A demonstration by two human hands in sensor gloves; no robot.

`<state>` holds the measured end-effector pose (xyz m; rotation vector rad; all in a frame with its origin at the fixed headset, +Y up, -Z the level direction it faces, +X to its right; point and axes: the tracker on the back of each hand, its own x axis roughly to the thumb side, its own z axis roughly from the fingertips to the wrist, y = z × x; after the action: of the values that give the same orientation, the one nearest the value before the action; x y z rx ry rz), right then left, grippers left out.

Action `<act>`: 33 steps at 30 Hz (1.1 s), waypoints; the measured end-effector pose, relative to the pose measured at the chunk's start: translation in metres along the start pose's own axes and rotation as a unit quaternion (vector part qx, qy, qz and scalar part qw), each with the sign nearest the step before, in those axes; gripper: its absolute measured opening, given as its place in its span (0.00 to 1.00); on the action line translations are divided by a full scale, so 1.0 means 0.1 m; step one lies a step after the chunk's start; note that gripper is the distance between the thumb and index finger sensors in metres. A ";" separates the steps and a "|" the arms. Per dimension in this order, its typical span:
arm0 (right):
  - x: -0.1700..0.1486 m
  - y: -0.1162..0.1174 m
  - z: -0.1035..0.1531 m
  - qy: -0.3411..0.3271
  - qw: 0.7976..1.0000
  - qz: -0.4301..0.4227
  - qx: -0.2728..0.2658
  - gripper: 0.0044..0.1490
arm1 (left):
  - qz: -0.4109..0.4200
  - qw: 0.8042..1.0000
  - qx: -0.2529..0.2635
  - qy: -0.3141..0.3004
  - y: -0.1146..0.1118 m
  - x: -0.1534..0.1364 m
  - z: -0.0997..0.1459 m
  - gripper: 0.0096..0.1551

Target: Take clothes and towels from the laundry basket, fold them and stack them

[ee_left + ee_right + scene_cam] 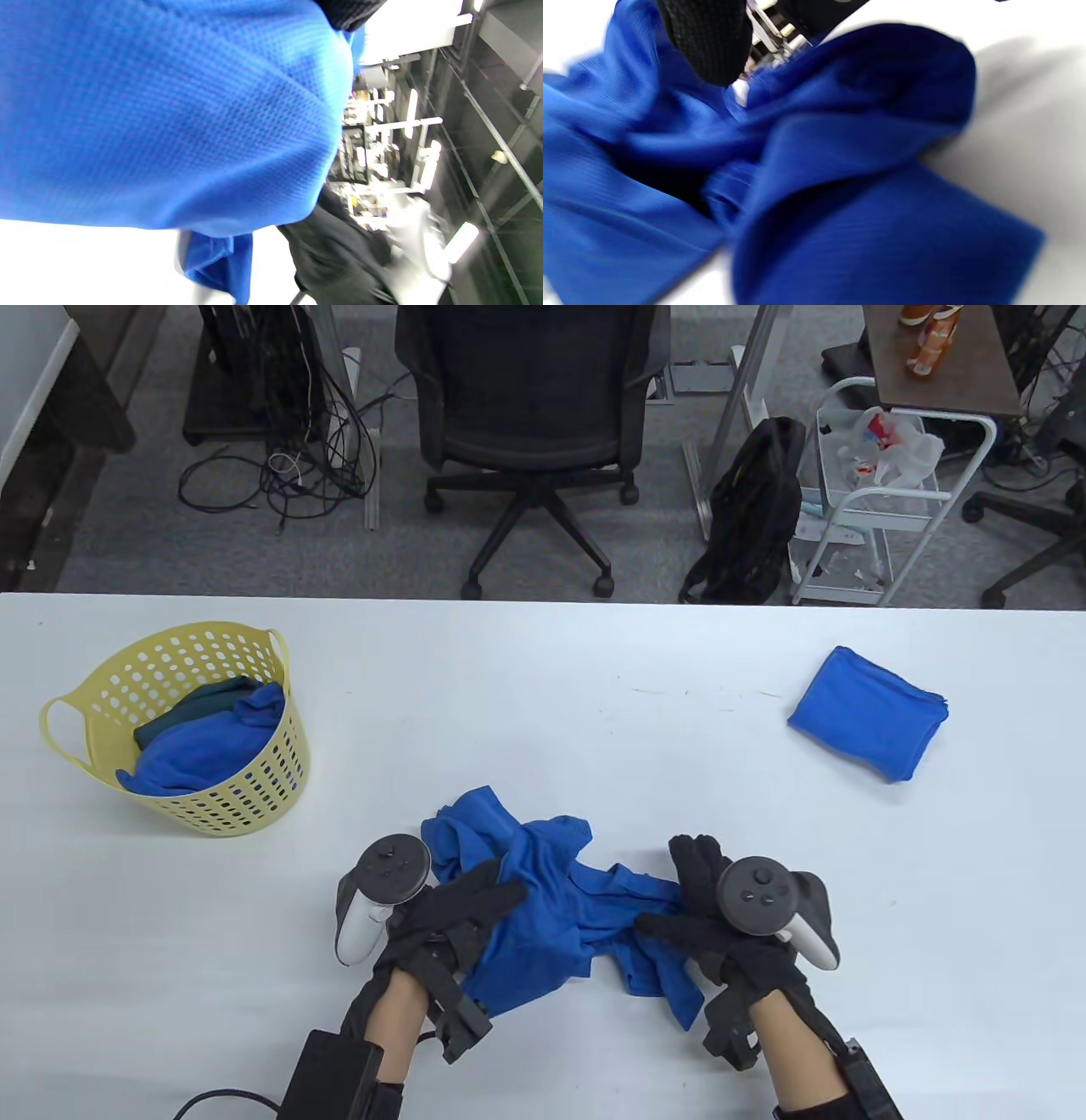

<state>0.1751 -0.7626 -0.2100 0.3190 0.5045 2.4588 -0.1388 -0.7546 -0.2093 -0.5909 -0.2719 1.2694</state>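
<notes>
A crumpled bright blue mesh-knit garment [543, 912] lies bunched in loose folds on the white table [594, 687] near its front edge. The left hand [450, 912] rests on the garment's left part with fingers stretched out fairly straight. The right hand [713, 916] pinches a fold at its right part between thumb and curled fingers. At the table's left stands a yellow perforated laundry basket [246, 797] holding blue and dark green cloth. A folded blue towel [867, 712] lies well apart at the right.
</notes>
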 end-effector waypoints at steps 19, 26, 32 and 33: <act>0.14 -0.21 0.20 -0.090 0.977 -0.138 -0.137 0.25 | -0.468 0.857 0.212 0.040 -0.52 0.62 0.17 0.34; 0.21 -0.35 0.33 -0.070 0.977 -0.072 -0.188 0.26 | -0.640 0.748 0.034 0.175 -0.85 0.36 -0.10 0.49; -0.05 -0.44 0.30 -0.002 0.986 -0.055 -0.157 0.27 | -0.381 0.907 0.056 0.171 0.07 0.29 0.17 0.22; -0.08 -0.44 0.29 0.003 0.988 -0.051 -0.149 0.29 | -0.376 0.907 0.060 0.178 0.14 0.27 0.20 0.22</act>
<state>0.2130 -0.7266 -0.2036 0.1575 0.1470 2.3910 -0.1523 -0.7211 -0.2041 -0.5239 -0.0922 0.4141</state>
